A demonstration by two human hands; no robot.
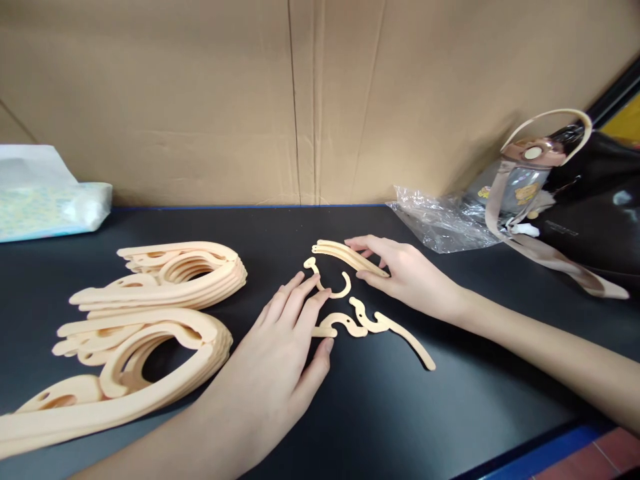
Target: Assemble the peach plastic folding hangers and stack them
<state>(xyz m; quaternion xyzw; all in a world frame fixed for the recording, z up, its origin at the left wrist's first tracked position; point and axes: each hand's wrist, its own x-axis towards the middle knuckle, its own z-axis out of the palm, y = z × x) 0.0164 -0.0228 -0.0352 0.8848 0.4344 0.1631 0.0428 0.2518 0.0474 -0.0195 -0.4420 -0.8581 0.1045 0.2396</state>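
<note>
Beige plastic pieces that look like folding clothes hanger parts lie in the middle of the black table. My left hand (285, 340) rests over them with fingers stretched out. Its fingertips touch a hook piece (342, 291), and its thumb is beside a wavy piece (357, 329), whose left end the hand partly covers. Just right of that is another wavy arm piece (407, 337). My right hand (395, 267) is closed, with thumb and fingers around a curved, grooved hanger arm (345, 253) behind the hook.
Two stacks of folded beige hangers, a rear stack (220, 280) and a front stack (200, 373), fill the left side. A tissue pack (55, 207) stands back left. Clear plastic wrap (440, 220), a strapped bottle (525, 180) and a black bag (595, 207) are at right. Cardboard (200, 100) walls the back.
</note>
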